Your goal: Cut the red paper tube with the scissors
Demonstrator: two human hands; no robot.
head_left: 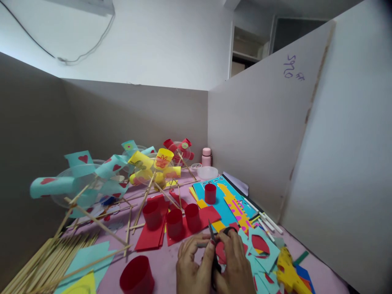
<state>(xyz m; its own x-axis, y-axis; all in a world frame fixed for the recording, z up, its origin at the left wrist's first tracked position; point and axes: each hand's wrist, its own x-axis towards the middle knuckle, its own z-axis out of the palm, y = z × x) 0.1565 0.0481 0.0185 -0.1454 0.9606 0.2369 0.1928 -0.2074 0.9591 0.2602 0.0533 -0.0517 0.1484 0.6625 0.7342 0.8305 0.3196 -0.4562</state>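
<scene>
Both my hands meet low in the middle of the view over a pink tabletop [167, 265]. My right hand [235, 265] grips black scissors [213, 237], whose blades point up and away. My left hand [191, 267] pinches a small red paper piece [219, 251] against the blades. Right beside them lie turquoise paper offcuts with red shapes [260, 249]. Several red paper cylinders [174, 223] stand on red paper sheets [153, 237] just beyond my hands, and a larger red cylinder [136, 277] stands to the left.
Paper windmills on wooden sticks, turquoise [76, 183], yellow [153, 167] and red [179, 149], fill the left and back. A bundle of wooden sticks [45, 261] lies front left. A yellow glue gun [289, 271], white pens [266, 220], a pink bottle [206, 157] and grey partition walls [260, 134] surround the desk.
</scene>
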